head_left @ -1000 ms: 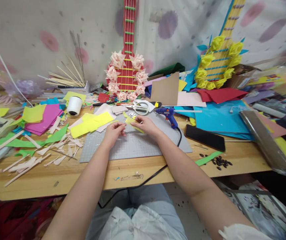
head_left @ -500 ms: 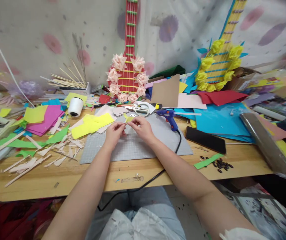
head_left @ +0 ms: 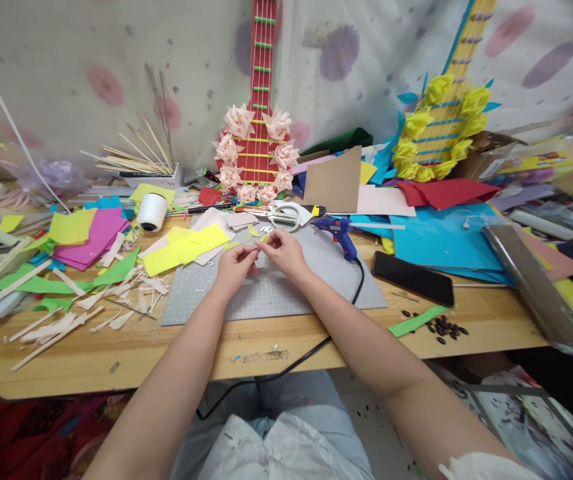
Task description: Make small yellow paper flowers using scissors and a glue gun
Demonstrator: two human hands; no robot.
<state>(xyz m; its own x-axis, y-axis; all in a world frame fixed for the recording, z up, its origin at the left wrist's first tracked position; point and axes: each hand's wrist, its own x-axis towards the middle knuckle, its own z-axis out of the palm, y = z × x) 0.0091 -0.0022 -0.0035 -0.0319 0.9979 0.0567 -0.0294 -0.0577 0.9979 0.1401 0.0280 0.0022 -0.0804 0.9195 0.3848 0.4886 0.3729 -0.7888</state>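
Note:
Over the grey cutting mat (head_left: 266,293), my left hand (head_left: 236,270) and my right hand (head_left: 286,255) meet with fingertips pinched almost together. A small piece of yellow paper (head_left: 264,238) shows at my right fingertips, mostly hidden by them. What my left fingers pinch is too small to make out. Just beyond my hands lie small yellow-green scraps (head_left: 253,231) and scissors with white handles (head_left: 286,215). Yellow paper strips (head_left: 183,248) lie left of my left hand. A blue glue gun (head_left: 339,235) rests on the mat to the right, its black cord running down.
A red paper guitar (head_left: 259,157) with pink flowers and a yellow one (head_left: 439,137) stand at the back. Wood scraps (head_left: 136,293) and a white cylinder (head_left: 151,212) are left; a phone (head_left: 413,279), dark beads (head_left: 443,327) and blue sheets (head_left: 441,240) are right.
My fingertips have drawn closer together, and the yellow paper between them shows less. My left hand has shifted slightly right. The camera view has moved a little.

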